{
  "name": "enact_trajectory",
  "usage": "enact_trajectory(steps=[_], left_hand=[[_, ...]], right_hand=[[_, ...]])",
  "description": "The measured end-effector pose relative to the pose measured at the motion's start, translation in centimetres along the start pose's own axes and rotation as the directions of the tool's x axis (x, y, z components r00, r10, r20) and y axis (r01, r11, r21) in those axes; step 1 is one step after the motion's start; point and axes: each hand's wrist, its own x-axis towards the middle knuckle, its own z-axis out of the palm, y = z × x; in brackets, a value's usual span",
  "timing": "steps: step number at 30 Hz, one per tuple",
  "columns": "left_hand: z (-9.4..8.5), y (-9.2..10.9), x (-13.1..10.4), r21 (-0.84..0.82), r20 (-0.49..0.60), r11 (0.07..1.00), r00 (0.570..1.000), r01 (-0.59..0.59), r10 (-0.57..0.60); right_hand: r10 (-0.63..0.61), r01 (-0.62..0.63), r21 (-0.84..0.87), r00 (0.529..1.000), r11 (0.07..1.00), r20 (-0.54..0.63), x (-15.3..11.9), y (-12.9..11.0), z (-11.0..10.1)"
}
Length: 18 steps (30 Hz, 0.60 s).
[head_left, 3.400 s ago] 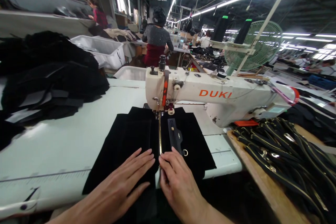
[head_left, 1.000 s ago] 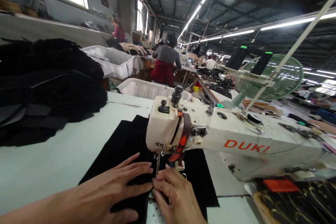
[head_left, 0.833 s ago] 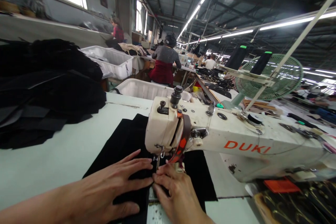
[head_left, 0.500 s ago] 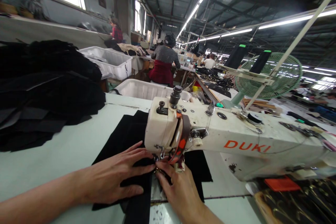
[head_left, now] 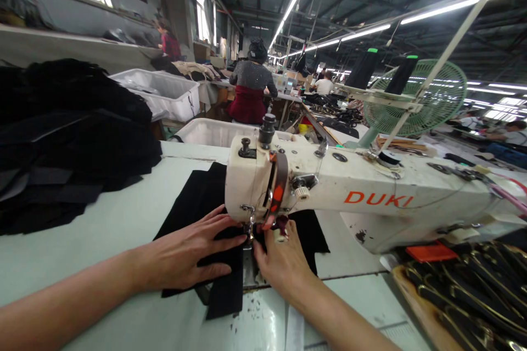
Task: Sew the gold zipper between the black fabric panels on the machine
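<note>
- The left hand (head_left: 187, 255) lies flat, fingers spread, pressing the black fabric (head_left: 197, 214) on the bench (head_left: 102, 241).
- The right hand (head_left: 280, 260) pinches the fabric edge just beside the needle.
- Both hands have crept forward under the sewing machine (head_left: 329, 192); the seam looks nearly fed through.

both forearms bare up to the frame edge, no sleeves or cuffs showing. left hand (head_left: 187, 255) bare, no glove, no ring, no watch or band at the wrist, fingers long and slim. right hand (head_left: 282, 263) bare too, no glove, no visible jewellery, wrist bare. nails short and unpainted where they show. nothing else of the person's body or clothing in view.
</note>
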Motion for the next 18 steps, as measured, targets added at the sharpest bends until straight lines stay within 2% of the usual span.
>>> enact_trajectory(steps=[4, 11, 13, 16, 18], left_hand=[[0.2, -0.2, 0.0, -0.004, 0.01, 1.0, 1.0, 0.0, 0.0], [0.4, -0.2, -0.3, 0.004, -0.009, 1.0, 0.999, -0.03, 0.03], [0.2, -0.1, -0.3, 0.0, -0.029, 1.0, 0.999, -0.029, 0.029], [-0.3, 0.2, -0.1, -0.012, -0.035, 0.999, 0.999, -0.031, 0.031], [-0.8, 0.6, 0.1, -0.028, -0.032, 0.999, 0.999, -0.026, 0.025]], right_hand=[[-0.008, 0.007, 0.005, 1.0, 1.0, 0.028, 0.3, 0.0, -0.4], [-0.016, 0.015, 0.028, 1.0, 0.999, 0.013, 1.9, 0.5, 2.0], [-0.049, 0.048, 0.036, 0.999, 0.998, 0.01, 1.8, 1.1, 1.5], [-0.105, 0.106, 0.043, 0.994, 0.993, -0.014, 0.7, 1.9, -0.5], [-0.198, 0.2, 0.043, 0.978, 0.979, -0.06, -0.1, 2.1, -1.7]])
